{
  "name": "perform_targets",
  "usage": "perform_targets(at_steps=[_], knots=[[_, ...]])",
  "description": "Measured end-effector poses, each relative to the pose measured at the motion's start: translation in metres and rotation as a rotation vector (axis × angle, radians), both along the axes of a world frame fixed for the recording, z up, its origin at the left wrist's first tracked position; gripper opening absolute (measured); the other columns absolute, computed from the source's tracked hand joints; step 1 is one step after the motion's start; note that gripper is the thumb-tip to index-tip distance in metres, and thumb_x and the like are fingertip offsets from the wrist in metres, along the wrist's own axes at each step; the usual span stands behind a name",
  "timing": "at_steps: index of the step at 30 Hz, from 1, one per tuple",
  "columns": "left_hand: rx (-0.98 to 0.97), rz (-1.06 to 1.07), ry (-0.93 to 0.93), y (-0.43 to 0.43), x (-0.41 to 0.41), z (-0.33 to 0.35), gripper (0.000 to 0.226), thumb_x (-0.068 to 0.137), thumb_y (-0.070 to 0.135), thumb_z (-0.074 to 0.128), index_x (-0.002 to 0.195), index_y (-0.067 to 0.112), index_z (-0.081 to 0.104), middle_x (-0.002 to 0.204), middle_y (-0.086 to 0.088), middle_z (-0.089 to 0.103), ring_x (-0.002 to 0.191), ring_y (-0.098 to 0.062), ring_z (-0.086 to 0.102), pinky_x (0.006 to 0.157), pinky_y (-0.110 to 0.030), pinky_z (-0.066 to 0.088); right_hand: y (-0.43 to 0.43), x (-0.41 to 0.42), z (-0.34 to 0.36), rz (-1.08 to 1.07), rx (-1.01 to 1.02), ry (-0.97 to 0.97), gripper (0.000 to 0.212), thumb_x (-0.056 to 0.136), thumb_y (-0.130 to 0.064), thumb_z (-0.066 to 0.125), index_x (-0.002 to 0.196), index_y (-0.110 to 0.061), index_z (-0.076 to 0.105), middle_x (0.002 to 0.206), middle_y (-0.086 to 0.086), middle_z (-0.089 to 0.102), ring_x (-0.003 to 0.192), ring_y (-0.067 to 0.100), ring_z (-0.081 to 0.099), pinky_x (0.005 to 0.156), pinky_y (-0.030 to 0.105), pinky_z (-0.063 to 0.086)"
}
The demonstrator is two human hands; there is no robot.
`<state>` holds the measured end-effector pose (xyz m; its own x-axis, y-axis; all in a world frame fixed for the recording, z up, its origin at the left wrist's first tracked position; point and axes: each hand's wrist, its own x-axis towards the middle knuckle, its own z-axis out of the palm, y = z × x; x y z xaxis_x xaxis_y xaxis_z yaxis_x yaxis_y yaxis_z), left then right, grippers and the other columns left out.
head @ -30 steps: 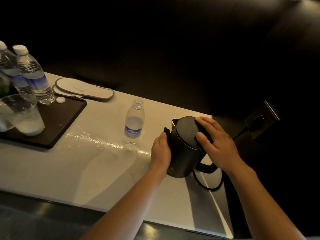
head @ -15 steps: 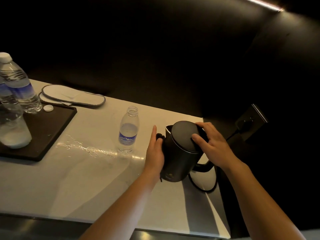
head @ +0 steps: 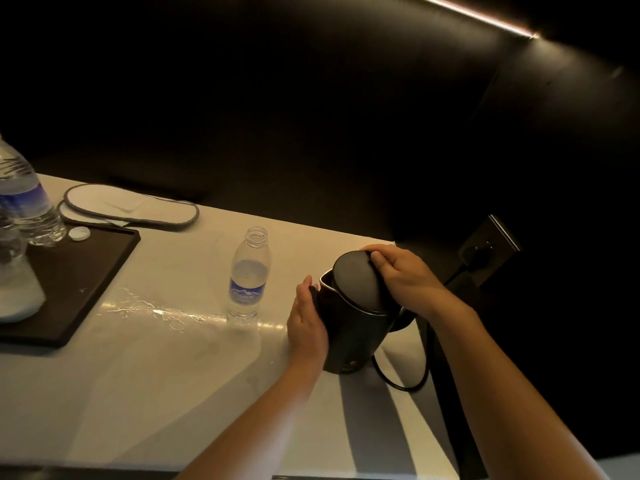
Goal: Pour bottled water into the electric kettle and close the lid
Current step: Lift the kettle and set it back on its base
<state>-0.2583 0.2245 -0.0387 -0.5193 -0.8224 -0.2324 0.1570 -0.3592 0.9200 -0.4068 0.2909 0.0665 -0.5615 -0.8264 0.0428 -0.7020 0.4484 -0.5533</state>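
A black electric kettle (head: 349,336) stands on the white counter at the right. Its round lid (head: 356,284) is tilted up, leaving a gap at the spout side. My right hand (head: 403,277) grips the lid's far edge with thumb and fingers. My left hand (head: 306,322) lies flat against the kettle's left side, steadying it. An uncapped clear water bottle (head: 247,282) with a blue label stands upright just left of the kettle, partly filled. Its white cap (head: 79,233) lies on the tray corner.
A black tray (head: 79,275) at the left carries capped water bottles (head: 26,202) and a glass (head: 15,289). White slippers (head: 128,207) lie behind it. The kettle's cord (head: 403,384) loops toward a wall socket (head: 486,251). Spilled water (head: 152,308) glistens on the counter (head: 173,375).
The lid, flat under my right hand before, now stands tilted up at the spout side. My left hand shifted lower along the kettle's side. The camera view drifted right.
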Motion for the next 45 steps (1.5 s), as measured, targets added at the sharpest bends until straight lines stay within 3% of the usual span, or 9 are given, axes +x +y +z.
perform_targets(at_steps=[3, 8, 13, 15, 19, 26, 34, 40, 45], knots=[[0.070, -0.047, 0.027, -0.001, 0.000, 0.015, 0.073, 0.096, 0.071, 0.014, 0.147, 0.033, 0.050, 0.149, -0.004, 0.056, 0.137, -0.028, 0.050, 0.113, -0.053, 0.043, 0.001, 0.005, -0.005, -0.025, 0.012, 0.110, 0.037, 0.100, -0.056, 0.034, 0.124, -0.042, 0.059, 0.111, -0.022, 0.054, 0.108, 0.010, 0.047, 0.090, 0.046, 0.044], [-0.097, -0.005, 0.160, 0.011, -0.002, 0.030, 0.083, 0.082, 0.087, 0.020, 0.145, 0.042, 0.050, 0.147, 0.006, 0.056, 0.137, -0.017, 0.050, 0.113, -0.048, 0.043, -0.002, 0.003, -0.005, 0.026, -0.016, 0.147, 0.037, 0.095, -0.063, 0.036, 0.120, -0.047, 0.058, 0.106, -0.030, 0.052, 0.106, 0.010, 0.049, 0.086, 0.043, 0.045], [-0.247, -0.054, 0.020, -0.009, -0.001, 0.008, 0.052, 0.099, 0.040, 0.029, 0.144, 0.028, 0.052, 0.133, 0.010, 0.060, 0.127, -0.024, 0.058, 0.104, -0.034, 0.047, -0.004, 0.000, -0.001, 0.105, -0.031, 0.129, 0.022, 0.092, -0.071, 0.038, 0.109, -0.068, 0.051, 0.102, -0.050, 0.049, 0.103, -0.002, 0.048, 0.085, 0.044, 0.049], [-0.139, -0.158, 0.037, -0.024, -0.002, 0.004, 0.053, 0.100, 0.049, 0.026, 0.136, 0.032, 0.061, 0.128, 0.009, 0.068, 0.124, -0.023, 0.061, 0.106, -0.036, 0.048, -0.005, 0.000, -0.001, 0.117, -0.037, 0.125, 0.018, 0.092, -0.071, 0.038, 0.107, -0.071, 0.049, 0.104, -0.053, 0.047, 0.105, -0.006, 0.047, 0.085, 0.044, 0.050], [0.005, -0.291, 0.037, -0.044, -0.008, 0.017, 0.058, 0.101, 0.057, 0.023, 0.101, 0.042, 0.079, 0.100, 0.006, 0.081, 0.105, -0.018, 0.070, 0.086, -0.033, 0.054, -0.004, 0.001, -0.001, 0.104, -0.059, 0.100, 0.024, 0.092, -0.070, 0.039, 0.110, -0.063, 0.053, 0.103, -0.043, 0.052, 0.103, -0.001, 0.051, 0.085, 0.046, 0.052], [-0.174, -0.301, 0.216, -0.048, -0.012, 0.031, 0.038, 0.099, 0.034, 0.043, 0.125, 0.026, 0.069, 0.116, 0.016, 0.074, 0.111, -0.004, 0.066, 0.086, -0.019, 0.054, -0.002, 0.002, 0.000, 0.093, -0.081, 0.088, 0.036, 0.091, -0.067, 0.043, 0.116, -0.048, 0.060, 0.100, -0.043, 0.053, 0.103, -0.005, 0.048, 0.084, 0.042, 0.050], [-0.090, -0.373, 0.051, -0.062, -0.016, 0.009, 0.038, 0.100, 0.027, 0.044, 0.098, 0.033, 0.081, 0.101, 0.006, 0.079, 0.100, -0.018, 0.071, 0.079, -0.026, 0.054, -0.005, 0.001, 0.001, 0.098, -0.080, 0.092, 0.039, 0.092, -0.066, 0.043, 0.118, -0.045, 0.063, 0.107, -0.039, 0.054, 0.105, -0.006, 0.048, 0.087, 0.043, 0.050], [-0.077, -0.500, 0.099, -0.074, -0.030, 0.043, 0.032, 0.091, 0.029, 0.051, 0.091, 0.033, 0.083, 0.094, 0.009, 0.081, 0.086, -0.006, 0.074, 0.072, -0.019, 0.056, -0.003, -0.002, 0.001, 0.123, -0.101, 0.044, 0.037, 0.092, -0.064, 0.050, 0.118, -0.044, 0.066, 0.108, -0.027, 0.052, 0.105, 0.005, 0.052, 0.085, 0.045, 0.052], [-0.030, -0.552, 0.003, -0.076, -0.028, 0.028, 0.027, 0.086, 0.039, 0.060, 0.088, 0.026, 0.084, 0.090, 0.000, 0.081, 0.090, -0.019, 0.074, 0.079, -0.035, 0.059, -0.007, 0.000, 0.003, 0.126, -0.070, 0.056, 0.047, 0.087, -0.076, 0.046, 0.117, -0.046, 0.066, 0.110, -0.029, 0.047, 0.105, 0.004, 0.050, 0.084, 0.045, 0.054]])
